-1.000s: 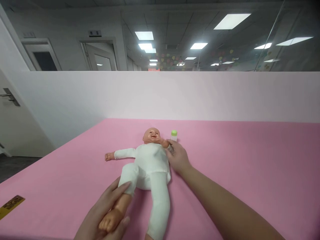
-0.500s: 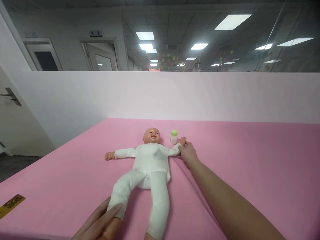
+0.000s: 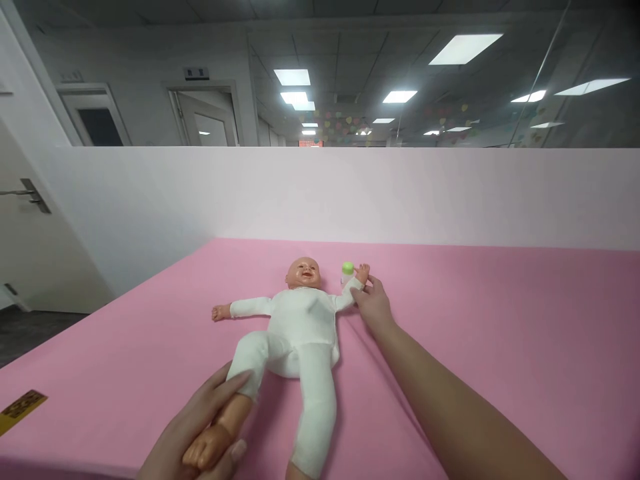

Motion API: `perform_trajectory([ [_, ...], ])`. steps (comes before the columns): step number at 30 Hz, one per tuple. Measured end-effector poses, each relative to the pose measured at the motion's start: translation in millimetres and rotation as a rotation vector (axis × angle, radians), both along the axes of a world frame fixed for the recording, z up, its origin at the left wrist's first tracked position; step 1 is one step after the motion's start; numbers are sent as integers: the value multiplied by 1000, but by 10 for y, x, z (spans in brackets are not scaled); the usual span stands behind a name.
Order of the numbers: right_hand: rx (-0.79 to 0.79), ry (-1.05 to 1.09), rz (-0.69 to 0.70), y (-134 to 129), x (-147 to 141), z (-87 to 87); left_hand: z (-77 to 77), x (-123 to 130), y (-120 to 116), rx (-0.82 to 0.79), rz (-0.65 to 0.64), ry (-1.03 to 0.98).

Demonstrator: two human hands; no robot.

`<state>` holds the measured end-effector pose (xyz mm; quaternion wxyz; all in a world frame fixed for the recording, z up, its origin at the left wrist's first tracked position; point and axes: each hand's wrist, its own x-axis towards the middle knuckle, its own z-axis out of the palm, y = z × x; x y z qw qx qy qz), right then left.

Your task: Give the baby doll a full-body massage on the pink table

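Note:
A baby doll (image 3: pixel 303 320) with a white cloth body lies on its back on a pink-covered table (image 3: pixel 450 320), its head at the far end. My left hand (image 3: pixel 200 420) is wrapped around the doll's lower leg on the left side, whose bare foot shows between my fingers and thumb; that knee is bent and raised. On the right side, my right hand (image 3: pixel 374 303) grips the doll's forearm near the wrist, and the arm is lifted a little. Just behind that forearm stands a small bottle with a green cap (image 3: pixel 347 268), its lower part partly covered.
A white partition (image 3: pixel 400 193) rises behind the table, with glass above it. A yellow label with a dark printed code (image 3: pixel 23 410) sticks near the table's front left. A door with a metal handle (image 3: pixel 35 195) stands at the left.
The doll's leg in my left hand has risen and bent more at the knee, its foot now showing. My right hand has moved the doll's forearm slightly up and leftward, partly in front of the bottle.

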<state>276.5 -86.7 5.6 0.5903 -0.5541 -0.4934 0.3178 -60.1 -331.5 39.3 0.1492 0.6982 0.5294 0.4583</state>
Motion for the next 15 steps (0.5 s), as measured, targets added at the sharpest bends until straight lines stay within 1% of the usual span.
perform_trajectory([
  [2, 98, -55, 35, -85, -90, 67, 76, 33, 61, -25, -9, -48],
  [4, 202, -158, 106, -190, -206, 126, 146, 44, 139, -69, -22, -77],
  [6, 282, -325, 190, -297, -333, 173, 207, 44, 238, -123, -52, -81],
  [8, 365, -545, 286, -380, -450, 201, 263, 56, 348, -164, -77, -87],
  [11, 497, -838, 386, -429, -562, 194, 345, 123, 511, -188, -72, -135],
  [13, 539, -960, 390, -423, -584, 162, 393, 182, 609, -198, -62, -181],
  [15, 542, -1040, 392, -411, -576, 123, 427, 226, 695, -224, -70, -216],
])
